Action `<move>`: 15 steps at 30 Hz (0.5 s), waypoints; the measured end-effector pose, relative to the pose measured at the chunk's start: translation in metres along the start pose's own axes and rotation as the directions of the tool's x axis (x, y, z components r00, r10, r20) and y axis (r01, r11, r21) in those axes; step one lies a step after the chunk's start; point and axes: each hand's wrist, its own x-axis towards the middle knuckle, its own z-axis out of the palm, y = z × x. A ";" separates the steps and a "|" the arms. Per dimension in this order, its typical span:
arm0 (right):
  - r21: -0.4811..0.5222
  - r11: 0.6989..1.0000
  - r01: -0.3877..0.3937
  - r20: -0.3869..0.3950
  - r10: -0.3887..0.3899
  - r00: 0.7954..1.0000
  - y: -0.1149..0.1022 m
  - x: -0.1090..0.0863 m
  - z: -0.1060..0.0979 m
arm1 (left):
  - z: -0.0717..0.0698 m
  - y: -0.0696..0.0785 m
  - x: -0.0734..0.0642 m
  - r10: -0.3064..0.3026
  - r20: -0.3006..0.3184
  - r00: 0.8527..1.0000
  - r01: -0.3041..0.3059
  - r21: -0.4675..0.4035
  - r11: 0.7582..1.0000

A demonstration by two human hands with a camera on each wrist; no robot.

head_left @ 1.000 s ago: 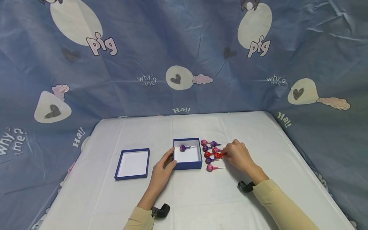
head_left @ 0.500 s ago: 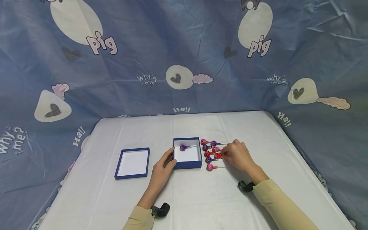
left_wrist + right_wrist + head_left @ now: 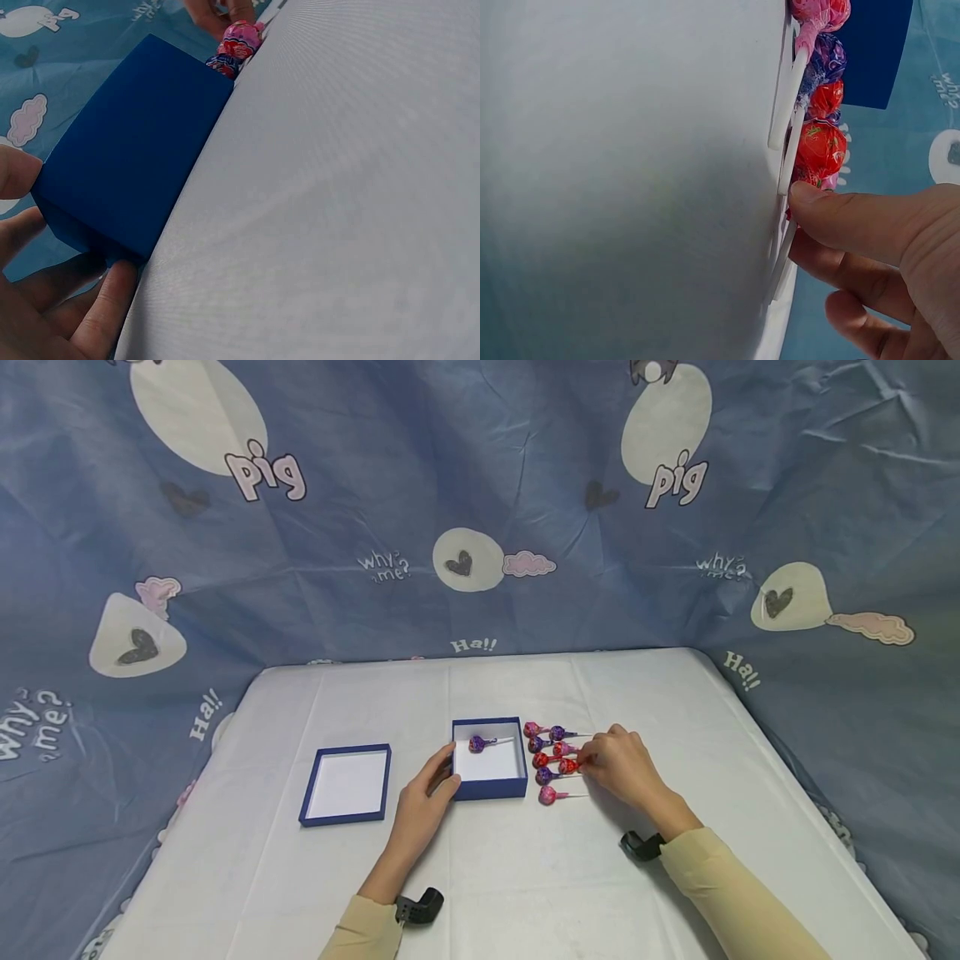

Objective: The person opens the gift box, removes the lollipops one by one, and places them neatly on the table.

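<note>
An uncovered blue box (image 3: pixel 490 789) with a white inside stands mid-table; one purple-wrapped lollipop (image 3: pixel 477 744) lies in it. My left hand (image 3: pixel 422 802) holds the box at its near left corner, thumb and bent fingers against the walls, as the left wrist view shows. To the right of the box lie several wrapped lollipops in pink, purple and red, among them a pink lollipop (image 3: pixel 548 796) closest to me. My right hand (image 3: pixel 618 764) pinches a red lollipop (image 3: pixel 821 150) between thumb and fingers, just below its wrapped head; its white stick points down past the fingertips in the right wrist view.
A shallow blue lid (image 3: pixel 345 820) with a white inside lies left of the box. Everything stands on a table with a white cloth (image 3: pixel 525 877). Behind it hangs a blue printed curtain (image 3: pixel 480 618). A black wrist camera (image 3: pixel 422 907) sits on the left wrist.
</note>
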 end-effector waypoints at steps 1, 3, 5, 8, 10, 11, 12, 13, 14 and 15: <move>0.001 1.000 0.001 0.001 -0.001 1.000 0.000 0.000 0.000 | 0.000 0.000 0.000 -0.001 0.000 1.000 0.001 0.001 1.000; 0.000 1.000 0.006 0.005 -0.006 1.000 0.000 0.000 0.000 | 0.000 0.000 0.000 -0.001 0.000 1.000 0.001 0.003 1.000; -0.002 1.000 0.014 0.011 -0.014 1.000 0.000 0.001 -0.001 | 0.000 0.000 0.000 0.001 0.000 1.000 -0.001 0.002 1.000; 0.003 1.000 0.020 0.022 -0.020 1.000 0.000 0.004 -0.004 | 0.000 0.005 -0.001 0.013 -0.006 1.000 -0.013 -0.003 1.000; 0.008 1.000 0.013 0.031 -0.014 0.999 -0.001 0.006 -0.007 | -0.001 0.011 -0.003 0.016 -0.009 1.000 -0.016 -0.012 1.000; 0.011 1.000 0.008 0.036 -0.008 0.999 -0.001 0.007 -0.009 | -0.001 0.012 -0.003 0.019 -0.010 1.000 -0.019 -0.012 1.000; 0.015 1.000 0.002 0.041 -0.003 0.999 -0.002 0.008 -0.011 | -0.001 0.012 -0.003 0.019 -0.012 1.000 -0.019 -0.009 1.000; 0.017 1.000 -0.003 0.043 0.002 0.999 -0.002 0.008 -0.012 | -0.001 0.011 -0.002 0.020 -0.012 1.000 -0.021 -0.008 1.000; 0.018 1.000 -0.007 0.044 0.006 0.999 -0.002 0.009 -0.013 | 0.000 0.011 -0.002 0.012 -0.010 1.000 -0.012 -0.010 1.000; 0.019 1.000 -0.012 0.046 0.011 0.999 -0.002 0.009 -0.014 | 0.000 0.007 -0.001 0.022 -0.007 1.000 -0.022 -0.006 1.000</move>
